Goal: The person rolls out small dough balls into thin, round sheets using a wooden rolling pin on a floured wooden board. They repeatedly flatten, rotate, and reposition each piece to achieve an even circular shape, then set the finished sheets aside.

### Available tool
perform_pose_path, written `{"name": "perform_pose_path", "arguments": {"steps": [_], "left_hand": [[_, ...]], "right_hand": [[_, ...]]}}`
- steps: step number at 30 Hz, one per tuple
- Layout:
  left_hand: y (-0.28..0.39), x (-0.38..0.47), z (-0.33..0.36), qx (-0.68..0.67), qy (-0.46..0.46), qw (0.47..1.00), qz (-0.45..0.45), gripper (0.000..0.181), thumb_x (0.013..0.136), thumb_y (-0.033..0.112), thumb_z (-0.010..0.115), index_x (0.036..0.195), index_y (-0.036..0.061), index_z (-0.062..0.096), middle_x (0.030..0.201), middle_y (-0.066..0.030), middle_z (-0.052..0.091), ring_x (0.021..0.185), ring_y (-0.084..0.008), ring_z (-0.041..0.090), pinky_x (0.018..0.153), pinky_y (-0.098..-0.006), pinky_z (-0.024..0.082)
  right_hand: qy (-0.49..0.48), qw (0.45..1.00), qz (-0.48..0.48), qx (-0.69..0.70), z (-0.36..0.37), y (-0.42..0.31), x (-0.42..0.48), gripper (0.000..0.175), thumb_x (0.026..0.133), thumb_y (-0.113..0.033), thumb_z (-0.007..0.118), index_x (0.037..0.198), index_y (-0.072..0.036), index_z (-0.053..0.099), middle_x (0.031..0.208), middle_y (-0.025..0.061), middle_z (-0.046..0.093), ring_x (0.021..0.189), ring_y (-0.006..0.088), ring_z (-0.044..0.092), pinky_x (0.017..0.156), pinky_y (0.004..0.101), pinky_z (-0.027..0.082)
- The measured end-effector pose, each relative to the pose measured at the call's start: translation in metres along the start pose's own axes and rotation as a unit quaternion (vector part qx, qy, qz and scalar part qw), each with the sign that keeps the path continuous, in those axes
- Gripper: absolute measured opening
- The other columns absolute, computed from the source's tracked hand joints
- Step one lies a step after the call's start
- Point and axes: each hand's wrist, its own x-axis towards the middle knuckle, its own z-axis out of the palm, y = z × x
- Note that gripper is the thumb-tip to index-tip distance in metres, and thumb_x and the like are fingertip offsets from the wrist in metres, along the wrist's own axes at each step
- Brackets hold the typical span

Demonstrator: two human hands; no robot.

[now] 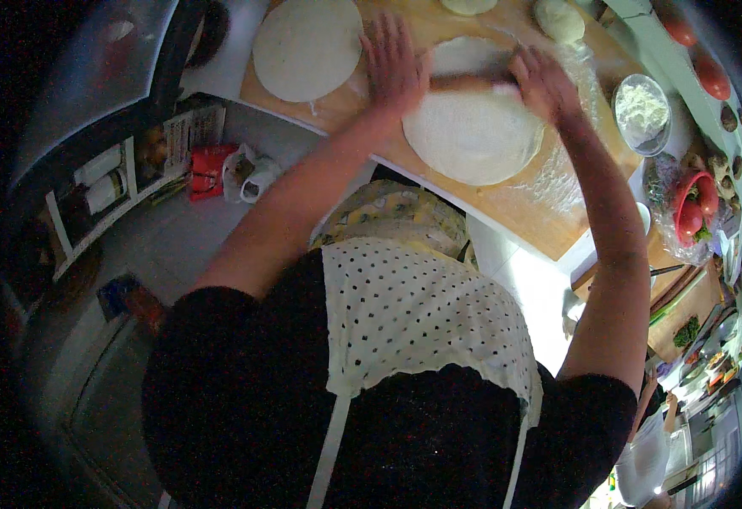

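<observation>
A wooden rolling pin [463, 83] lies across a round sheet of dough [473, 140], its middle blurred. My left hand [399, 69] rests flat at the pin's left end, fingers stretched out and slightly apart. At the other end my right hand [544, 81] is curled over the pin; its grip is partly blurred. Just left of my left hand lies another round dough sheet [307, 49]. Beyond my right hand sits a ball of dough [559, 21], and a further piece of dough [469, 5] is cut off by the top edge.
Flour dusts the wooden board [536, 219] on the right. Nearby stand a clear bowl of flour [643, 109] and a red basket [679, 207] of tomatoes. A cutting board [686, 302] carries greens. A red bag [209, 172] is on the floor. Another person [647, 445] stands at lower right.
</observation>
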Motion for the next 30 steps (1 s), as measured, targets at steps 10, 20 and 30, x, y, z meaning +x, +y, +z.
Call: {"name": "perform_pose_path", "arguments": {"steps": [10,20,30], "left_hand": [[0.016,-0.049,-0.024,-0.091,-0.048,0.983,0.155,0.081,0.096,0.038,0.06,0.157,-0.0016,0.026,0.165,-0.0234,0.022,0.154,-0.042,0.017,0.122,-0.0638,0.008],[0.013,0.0,-0.019,-0.004,-0.021,0.994,0.105,0.079,0.1,0.046,0.053,0.156,-0.0025,0.027,0.166,-0.0198,0.02,0.154,-0.0403,0.017,0.121,-0.0661,0.009],[0.024,-0.047,-0.027,-0.008,-0.047,0.983,0.18,0.079,0.098,0.043,0.057,0.157,-0.0002,0.026,0.167,-0.0198,0.019,0.154,-0.0412,0.015,0.121,-0.0667,0.009]], "right_hand": [[-0.088,0.992,0.082,0.036,-0.023,-0.036,-0.08,0.04,0.09,-0.03,0.062,0.117,-0.001,0.058,0.122,0.0206,0.059,0.119,0.0381,0.056,0.098,0.0503,0.048],[-0.06,0.998,0.002,0.005,-0.014,0.005,-0.018,0.04,0.094,-0.033,0.062,0.118,-0.002,0.056,0.125,0.0204,0.06,0.117,0.0399,0.059,0.1,0.0501,0.049],[0.005,0.996,0.062,0.063,-0.002,-0.021,-0.079,0.034,0.091,-0.024,0.06,0.115,0.0,0.055,0.119,0.0228,0.057,0.113,0.0429,0.055,0.098,0.0529,0.046]]}}
